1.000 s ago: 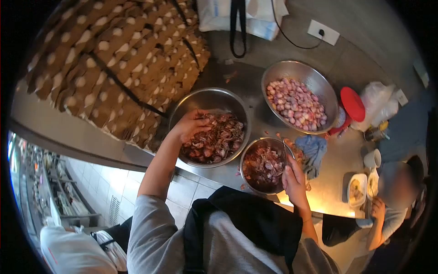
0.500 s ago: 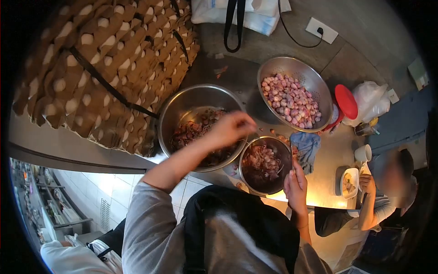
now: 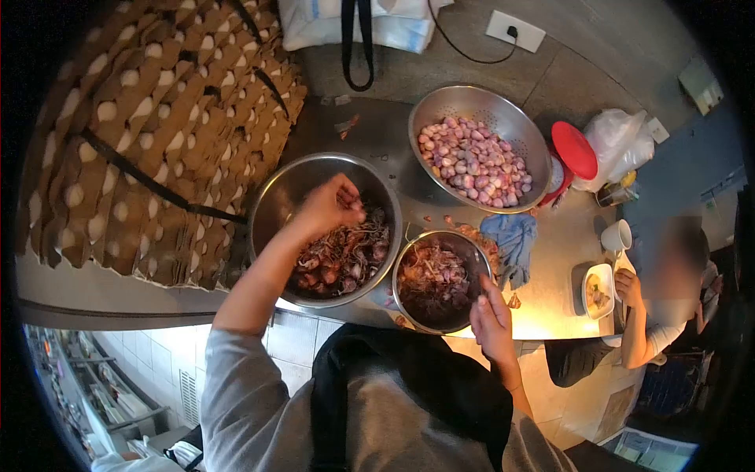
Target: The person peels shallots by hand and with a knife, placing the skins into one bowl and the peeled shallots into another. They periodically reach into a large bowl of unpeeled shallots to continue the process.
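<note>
My left hand is over the large steel bowl, its fingers curled together; whatever is in them is hidden. Reddish-brown unpeeled shallots with stringy roots lie in that bowl. Beside it stands a smaller metal bowl holding shallot skins and roots. My right hand is closed at this bowl's right rim, thumb upward. A thin knife blade showed above that hand a moment ago; now it is hard to make out.
A steel colander of peeled pink shallots stands behind. A blue cloth, red scale and white food tray are rightward. Stacked egg trays fill the left. Another person's hand is at the right.
My left hand has moved from above the gap between the two bowls leftward, over the large bowl. My right hand stays by the small bowl. The whole view has shifted somewhat.
</note>
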The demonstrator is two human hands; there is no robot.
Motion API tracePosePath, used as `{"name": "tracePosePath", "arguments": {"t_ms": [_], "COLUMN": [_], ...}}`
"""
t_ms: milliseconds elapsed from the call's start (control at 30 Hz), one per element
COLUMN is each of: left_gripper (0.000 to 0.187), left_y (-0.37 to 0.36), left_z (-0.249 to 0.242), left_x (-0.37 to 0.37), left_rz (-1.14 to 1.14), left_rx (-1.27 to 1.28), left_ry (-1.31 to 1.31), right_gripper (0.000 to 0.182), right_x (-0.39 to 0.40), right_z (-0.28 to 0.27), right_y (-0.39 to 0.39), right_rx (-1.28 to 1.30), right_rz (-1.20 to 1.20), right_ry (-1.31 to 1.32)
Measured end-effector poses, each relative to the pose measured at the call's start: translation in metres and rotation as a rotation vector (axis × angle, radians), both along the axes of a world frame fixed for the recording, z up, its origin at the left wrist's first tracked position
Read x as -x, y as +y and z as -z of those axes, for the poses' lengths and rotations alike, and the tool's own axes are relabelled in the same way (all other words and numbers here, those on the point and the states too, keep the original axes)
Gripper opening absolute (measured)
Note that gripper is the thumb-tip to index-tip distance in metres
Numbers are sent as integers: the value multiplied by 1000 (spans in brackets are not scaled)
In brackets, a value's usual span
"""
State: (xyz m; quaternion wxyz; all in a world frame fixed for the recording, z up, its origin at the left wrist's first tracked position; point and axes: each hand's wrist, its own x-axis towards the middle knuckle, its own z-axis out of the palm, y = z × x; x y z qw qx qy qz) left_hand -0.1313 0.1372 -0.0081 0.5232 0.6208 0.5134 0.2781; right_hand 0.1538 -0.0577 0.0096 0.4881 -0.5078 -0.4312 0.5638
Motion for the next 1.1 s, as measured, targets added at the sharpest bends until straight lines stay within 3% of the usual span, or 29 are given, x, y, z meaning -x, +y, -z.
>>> {"name": "tracePosePath", "arguments": {"t_ms": [33,167,233,367,700,1100], "left_gripper": [27,25,24,20,16,20], "left_y": [-19,-95,-115,-138,-174,-181], "left_z": [-16,-41,-43,-40,-35,-27], "left_x": [-13,-76,-99,-134,-177,-161], "left_rz": [44,71,-28,-151,-280,-196], "left_rx": [69,275,444,449,328,164], "left_ry": [-248,-629,-776,-941,-974,-728], "right_gripper": [41,46,45,44,43,24], "right_x": [2,12,7,-12,-47,-27], "right_z": [-2,-8,-14,-15,-16,-14], "right_y": [1,1,3,-6,-23,-14], "right_rx": [-20,-48,-47,-178,-180,-31], "right_rz": [-60,-202,-208,-214,-234,-223], "right_ry": [41,141,-4,-262,-216,257]}}
